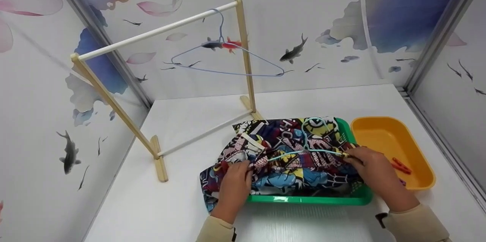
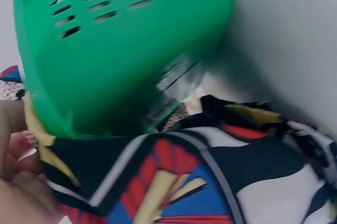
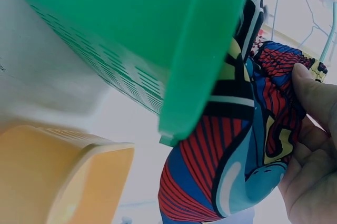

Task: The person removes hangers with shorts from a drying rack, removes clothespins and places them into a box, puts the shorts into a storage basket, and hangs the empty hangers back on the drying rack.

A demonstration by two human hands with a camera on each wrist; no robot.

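Note:
A comic-print garment [image 1: 283, 179] with a gathered edge lies bunched over the green basket [image 1: 303, 199], spilling past its left side. A light-blue hanger [image 1: 305, 135] lies on the cloth, hook toward the back, its arms running toward both hands. My left hand [image 1: 233, 187] grips the garment near the hanger's left end, its fingers partly hidden by cloth in the left wrist view. My right hand [image 1: 374, 168] pinches the gathered edge [image 3: 284, 58] at the hanger's right end, with the thumb on top.
A wooden rack with a white bar [image 1: 163, 29] stands at the left rear, a bare blue hanger [image 1: 228, 72] hanging from it. To the right of the basket sits a yellow tray [image 1: 379, 135] with red clothespins [image 1: 401, 166] in it. Patterned walls enclose the white table [image 1: 129, 204].

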